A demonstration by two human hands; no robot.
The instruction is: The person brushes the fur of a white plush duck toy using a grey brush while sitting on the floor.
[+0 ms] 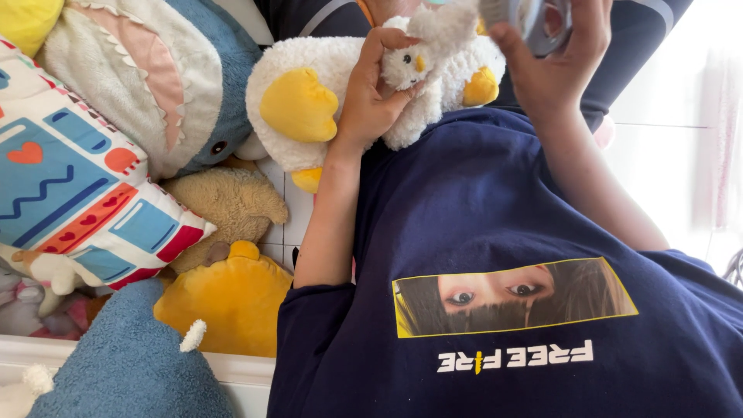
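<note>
My left hand [370, 97] grips a white fluffy plush duck [325, 70] with yellow wings and feet, pressing it against my chest, fingers curled around its small head. My right hand [553, 66] is raised just right of the plush and is closed around a grey round object [534, 22]. The frame's top edge cuts this object off, so its kind is unclear. My navy printed T-shirt [495, 232] fills the lower right.
A heap of soft toys lies at the left: a grey-blue shark plush [166, 73], a patterned pillow [70, 186], a tan plush [228, 203], a yellow plush [232, 298] and a blue plush [128, 364]. A white ledge [240, 370] runs below them.
</note>
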